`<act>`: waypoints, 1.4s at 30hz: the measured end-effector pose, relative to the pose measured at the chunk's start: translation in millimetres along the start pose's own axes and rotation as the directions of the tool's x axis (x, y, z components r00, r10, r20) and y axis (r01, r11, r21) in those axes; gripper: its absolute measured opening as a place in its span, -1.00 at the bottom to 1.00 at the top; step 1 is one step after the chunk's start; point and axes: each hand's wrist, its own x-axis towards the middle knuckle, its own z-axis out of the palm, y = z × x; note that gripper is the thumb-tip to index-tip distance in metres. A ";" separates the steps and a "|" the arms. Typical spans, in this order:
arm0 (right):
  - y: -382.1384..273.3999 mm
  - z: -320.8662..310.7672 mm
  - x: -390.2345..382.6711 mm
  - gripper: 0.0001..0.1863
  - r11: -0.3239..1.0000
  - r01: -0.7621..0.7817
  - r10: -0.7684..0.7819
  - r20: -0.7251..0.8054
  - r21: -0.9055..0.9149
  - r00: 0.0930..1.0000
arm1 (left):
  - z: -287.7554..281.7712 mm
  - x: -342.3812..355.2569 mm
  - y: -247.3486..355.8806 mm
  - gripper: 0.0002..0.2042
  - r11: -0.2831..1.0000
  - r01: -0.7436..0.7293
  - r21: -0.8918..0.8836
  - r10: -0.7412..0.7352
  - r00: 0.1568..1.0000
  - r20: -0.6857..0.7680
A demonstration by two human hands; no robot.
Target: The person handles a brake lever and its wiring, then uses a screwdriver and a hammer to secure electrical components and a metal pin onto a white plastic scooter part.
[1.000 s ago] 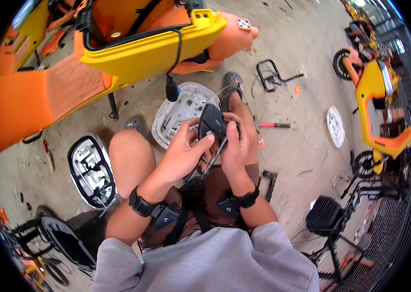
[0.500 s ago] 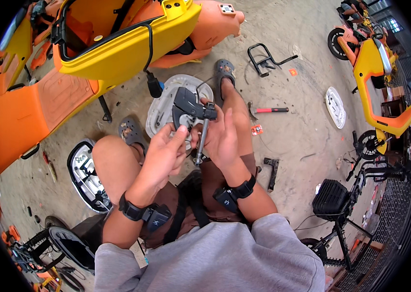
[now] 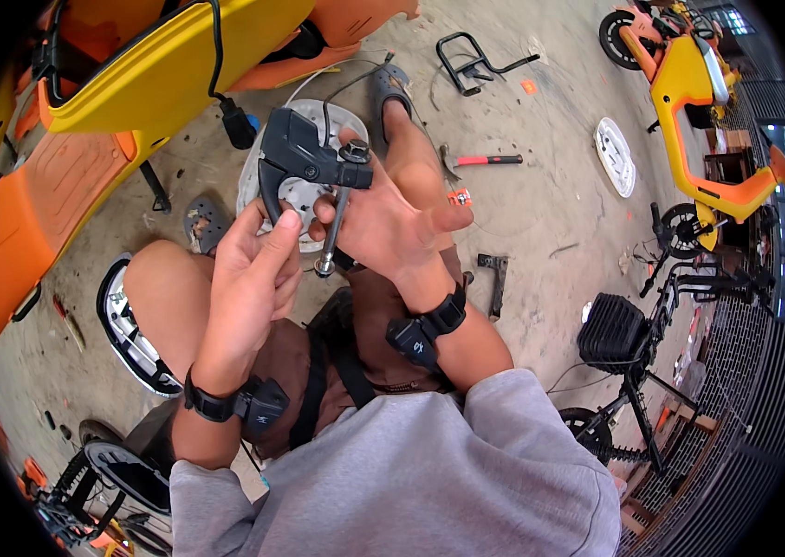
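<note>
In front of me I hold up a black angular lever assembly [image 3: 304,153] with a curved lever arm and a thin cable. My left hand [image 3: 258,269] is closed, thumb and fingers pinching the lower end of the curved arm. A long steel bolt [image 3: 335,227] hangs down from the clamp end, beside my right palm. My right hand [image 3: 392,227] supports that end from behind, its fingers partly hidden and curled about the clamp and bolt, its thumb sticking out to the right. Beneath lies a white plastic shell [image 3: 249,190], partly covered by the assembly.
A yellow and orange scooter body [image 3: 169,79] stands at the upper left. On the floor are a red-handled hammer [image 3: 490,160], a bent black tube frame [image 3: 453,67], a black bracket [image 3: 496,286] and another white shell [image 3: 615,158]. A black basket [image 3: 612,331] stands at right.
Both hands and the lever assembly have come closer and shifted left in view. My right hand has turned, its palm showing more and its thumb swung out to the right.
</note>
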 end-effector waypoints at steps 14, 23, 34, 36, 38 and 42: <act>7.7 16.2 -1.3 -0.17 0.835 -0.138 -0.070 -0.352 -0.532 0.934 | -2.8 2.1 6.2 -0.71 0.950 0.135 -0.283 -0.133 0.991 0.024; 13.1 19.0 -15.1 -0.34 0.690 -0.275 0.013 -0.368 -0.669 0.930 | 0.8 5.6 6.9 -0.73 0.987 0.044 -0.153 -0.053 0.997 -0.054; 11.6 24.0 -19.1 -0.43 0.797 -0.279 0.182 -0.228 -0.536 0.957 | 0.3 12.8 -1.3 -0.72 0.994 -0.090 -0.055 0.084 0.991 -0.105; 10.8 24.3 -18.8 -0.44 0.805 -0.291 0.209 -0.212 -0.518 0.955 | 1.7 12.6 -1.0 -0.72 0.995 -0.085 -0.041 0.081 0.992 -0.102; 9.7 25.7 -18.2 -0.45 0.835 -0.284 0.229 -0.172 -0.471 0.958 | 3.7 11.7 0.3 -0.72 0.995 -0.098 -0.007 0.096 0.988 -0.119; 6.5 28.1 -16.3 -0.38 0.787 -0.286 0.289 -0.083 -0.546 0.954 | 7.3 8.1 1.9 -0.71 0.997 -0.034 0.066 0.048 0.975 -0.219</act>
